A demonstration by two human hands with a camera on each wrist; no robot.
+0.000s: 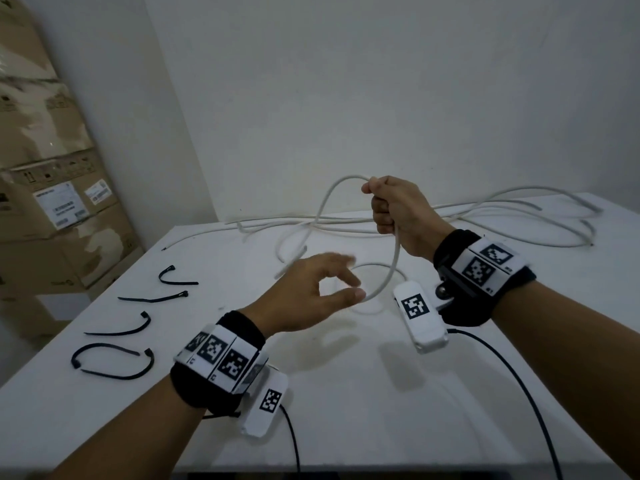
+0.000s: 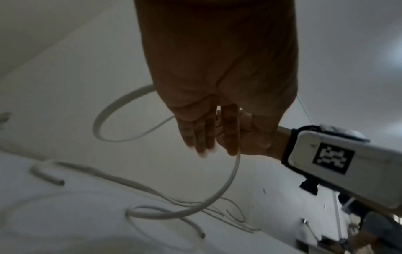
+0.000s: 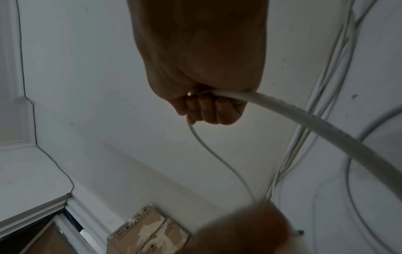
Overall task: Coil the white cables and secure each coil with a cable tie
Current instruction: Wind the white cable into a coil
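Note:
My right hand (image 1: 381,209) is raised above the white table (image 1: 346,393) and grips a white cable (image 1: 396,258) in a fist. One part of the cable arcs up and left of the fist, and another hangs below it in a loop. In the right wrist view the right hand (image 3: 206,110) has its fingers curled round the cable (image 3: 304,116). My left hand (image 1: 349,282) hovers by the low end of the loop, fingers loose and blurred, holding nothing. The left wrist view shows the left hand (image 2: 206,134) with straight fingers beside the hanging cable (image 2: 230,178).
Several black cable ties (image 1: 114,362) lie on the table's left side. More white cables (image 1: 485,216) sprawl along the back of the table by the wall. Cardboard boxes (image 1: 52,168) are stacked at the left. Black wrist-camera leads (image 1: 519,375) trail over the front edge.

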